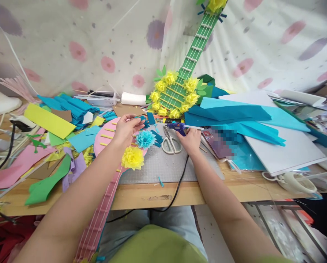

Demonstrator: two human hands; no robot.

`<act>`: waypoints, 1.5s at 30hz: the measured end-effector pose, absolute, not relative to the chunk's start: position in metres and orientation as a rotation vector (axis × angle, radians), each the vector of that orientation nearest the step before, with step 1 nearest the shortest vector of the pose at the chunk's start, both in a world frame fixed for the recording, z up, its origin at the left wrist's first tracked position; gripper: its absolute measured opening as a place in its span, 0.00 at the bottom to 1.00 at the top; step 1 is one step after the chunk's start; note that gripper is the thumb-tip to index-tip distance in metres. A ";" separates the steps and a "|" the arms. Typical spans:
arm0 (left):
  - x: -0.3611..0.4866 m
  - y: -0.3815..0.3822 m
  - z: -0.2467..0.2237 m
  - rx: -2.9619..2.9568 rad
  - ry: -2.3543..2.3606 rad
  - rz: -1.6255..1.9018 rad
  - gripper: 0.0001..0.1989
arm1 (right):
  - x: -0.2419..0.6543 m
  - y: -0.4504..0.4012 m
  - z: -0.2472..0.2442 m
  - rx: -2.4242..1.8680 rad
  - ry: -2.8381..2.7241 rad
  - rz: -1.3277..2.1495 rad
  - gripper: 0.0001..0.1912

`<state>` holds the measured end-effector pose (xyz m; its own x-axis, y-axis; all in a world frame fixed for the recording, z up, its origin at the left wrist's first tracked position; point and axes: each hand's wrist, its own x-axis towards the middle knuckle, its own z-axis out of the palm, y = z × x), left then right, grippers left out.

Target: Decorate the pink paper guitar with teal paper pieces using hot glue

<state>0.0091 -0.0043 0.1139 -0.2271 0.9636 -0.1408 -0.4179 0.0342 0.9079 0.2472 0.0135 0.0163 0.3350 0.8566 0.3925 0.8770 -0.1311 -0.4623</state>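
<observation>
My right hand (pixel 190 140) is closed round a blue glue gun (pixel 177 126), whose nozzle points left and whose white glue stick sticks out to the right. My left hand (pixel 127 130) has its fingers pinched on a dark blue paper flower (pixel 143 123) above the pink paper instrument (pixel 104 140). On that instrument's round body are a light blue flower (pixel 145 139) and a yellow flower (pixel 132 158); its neck runs down toward my lap. White-handled scissors (pixel 171 143) lie between my hands on the grey cutting mat (pixel 158 166).
A green paper instrument (pixel 177 86) with yellow flowers leans against the curtain. Coloured paper scraps (pixel 47 120) cover the left side. Blue paper (pixel 229 115), a phone (pixel 217 144) and white boards (pixel 286 153) lie at the right. A black cord (pixel 180 182) hangs over the table edge.
</observation>
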 end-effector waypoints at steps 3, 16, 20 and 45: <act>0.011 -0.004 0.114 0.617 1.089 1.550 0.14 | 0.234 -0.008 0.033 -1.899 -1.560 0.210 0.14; 0.029 -0.010 0.117 0.334 0.954 1.667 0.09 | 0.110 0.009 0.104 -0.850 -0.961 1.403 0.08; 0.028 -0.009 0.118 0.292 0.948 1.681 0.07 | 0.092 0.011 0.103 -0.852 -0.834 1.435 0.06; -0.017 0.050 0.096 2.733 1.471 0.426 0.27 | 0.169 0.019 0.071 -1.240 -0.917 1.332 0.06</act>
<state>-0.0168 0.0504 0.0957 0.5218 0.8206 0.2333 0.8182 -0.5588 0.1355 0.1692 0.0192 0.0707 0.0864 0.9808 -0.1749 -0.1867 -0.1565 -0.9699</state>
